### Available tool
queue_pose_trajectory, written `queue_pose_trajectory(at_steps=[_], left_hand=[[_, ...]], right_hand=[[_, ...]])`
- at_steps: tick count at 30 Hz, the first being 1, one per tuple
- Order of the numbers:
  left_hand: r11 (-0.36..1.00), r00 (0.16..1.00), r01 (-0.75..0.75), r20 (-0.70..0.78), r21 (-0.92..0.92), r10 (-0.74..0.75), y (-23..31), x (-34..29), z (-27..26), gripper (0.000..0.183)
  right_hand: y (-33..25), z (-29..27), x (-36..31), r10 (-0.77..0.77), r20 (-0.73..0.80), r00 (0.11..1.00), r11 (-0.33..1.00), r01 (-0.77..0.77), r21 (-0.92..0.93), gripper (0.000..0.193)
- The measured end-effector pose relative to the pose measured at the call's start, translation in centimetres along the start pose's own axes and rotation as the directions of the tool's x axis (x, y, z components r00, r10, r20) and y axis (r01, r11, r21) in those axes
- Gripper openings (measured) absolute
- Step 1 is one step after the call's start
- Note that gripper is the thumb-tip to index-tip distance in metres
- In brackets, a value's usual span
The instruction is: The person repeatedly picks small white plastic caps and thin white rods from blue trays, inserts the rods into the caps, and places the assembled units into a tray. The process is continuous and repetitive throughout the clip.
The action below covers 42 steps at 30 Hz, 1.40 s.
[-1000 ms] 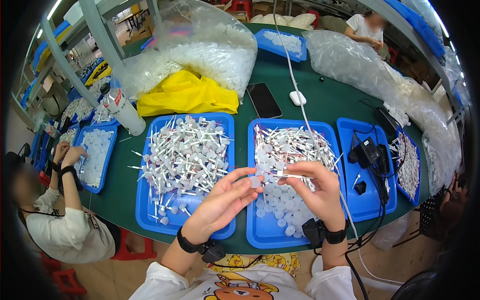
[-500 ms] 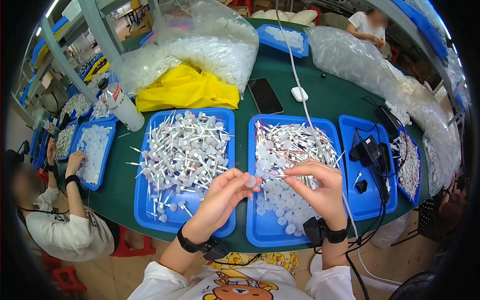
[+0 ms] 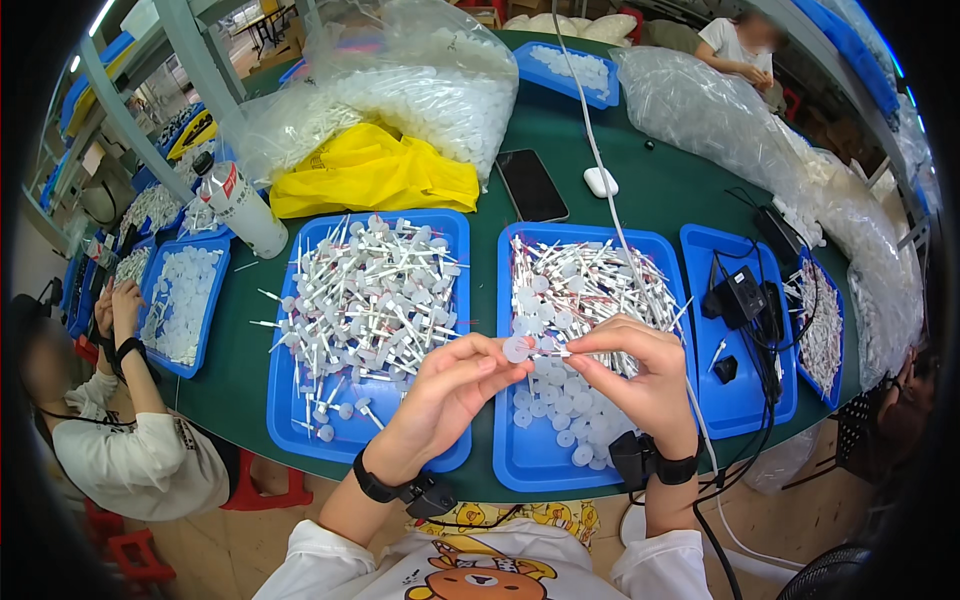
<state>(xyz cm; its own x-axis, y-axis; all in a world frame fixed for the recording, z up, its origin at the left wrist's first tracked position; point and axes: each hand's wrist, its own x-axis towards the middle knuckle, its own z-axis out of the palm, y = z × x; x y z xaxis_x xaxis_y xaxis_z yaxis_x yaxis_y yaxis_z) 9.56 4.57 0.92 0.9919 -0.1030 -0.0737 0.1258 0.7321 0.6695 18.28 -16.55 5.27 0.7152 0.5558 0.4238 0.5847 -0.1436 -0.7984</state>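
My left hand (image 3: 446,392) pinches a translucent round disc (image 3: 516,349) between thumb and fingers. Facing it, my right hand (image 3: 638,376) grips a thin white stick-shaped part (image 3: 563,352) with its thumb and fingertips. The part points left at the disc, and a fine reddish strand shows between them; whether they touch I cannot tell. Both hands are over a blue tray (image 3: 520,468), which holds loose discs (image 3: 565,405) at the near side and white stick parts (image 3: 590,275) behind. A left-hand blue tray (image 3: 300,425) carries a heap of sticks with discs on them (image 3: 370,290).
Behind the trays are a yellow bag (image 3: 375,180), a big clear bag of white parts (image 3: 430,100), a bottle (image 3: 243,208), a phone (image 3: 532,186) and a white case (image 3: 600,182). A white cable (image 3: 598,150) crosses the right tray. Adapters (image 3: 738,298) fill another tray. Co-workers sit left and far right.
My left hand has shifted slightly right and up with the disc, closer to the stick part. My right hand stays almost in place. The left co-worker's hands have come together.
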Motion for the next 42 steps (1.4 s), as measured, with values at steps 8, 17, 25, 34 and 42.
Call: queue_pose_trajectory(at_steps=[8,17,25,34,42], left_hand=[[0.999,0.999,-0.045,-0.005,0.029,0.046,-0.5,0.1,-0.6,0.013],[0.983,0.996,-0.093,0.024,0.158,0.091,-0.8,0.1,-0.9,0.012],[0.977,0.994,-0.110,0.027,0.183,0.107,-0.6,0.0,-0.6,0.014],[0.894,0.977,-0.186,-0.022,0.406,0.214,-1.3,0.2,-0.1,0.009],[0.933,0.986,-0.157,-0.003,0.325,0.167,-1.3,0.4,-0.5,0.009]], right_hand=[[0.1,-0.2,0.2,-0.111,0.084,0.990,0.993,0.113,-0.028,0.016],[-0.1,-0.2,0.1,-0.054,0.069,0.996,0.996,0.059,-0.068,0.014],[0.2,-0.2,-0.1,-0.040,0.025,0.999,0.993,0.043,-0.108,0.012],[-0.1,-0.2,0.0,-0.060,0.072,0.996,0.992,0.067,-0.105,0.014],[0.2,-0.2,0.2,-0.146,0.094,0.985,0.978,0.158,-0.136,0.020]])
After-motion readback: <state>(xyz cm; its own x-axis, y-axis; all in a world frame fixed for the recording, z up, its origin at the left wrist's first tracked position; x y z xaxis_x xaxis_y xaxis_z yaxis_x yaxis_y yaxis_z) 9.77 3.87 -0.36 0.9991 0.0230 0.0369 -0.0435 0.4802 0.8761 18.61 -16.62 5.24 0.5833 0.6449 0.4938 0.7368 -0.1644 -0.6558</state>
